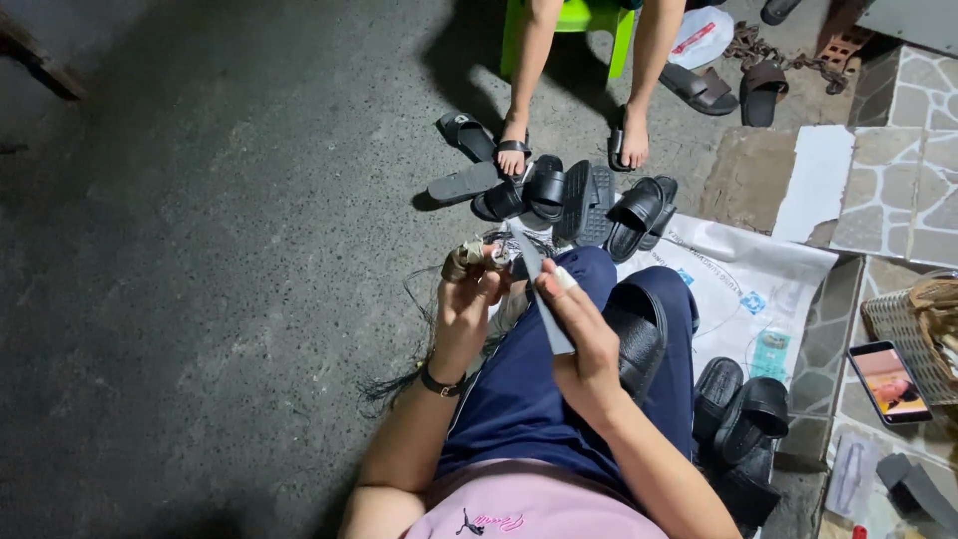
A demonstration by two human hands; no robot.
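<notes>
Your strap (544, 299), a flat grey strip, stands nearly upright over your lap, while black thread (414, 329) trails off to the left.

Rough dark grey concrete floor (200, 250) under harsh overhead light, green plastic chair (584, 15) at the far side, irregular stone-tile paving (903, 190) along the right edge, white printed sheet (758, 284) spread on the ground, woven basket (913, 334) far right.

Concrete floor (200, 250), black slippers (559, 195), phone (888, 381)
</notes>
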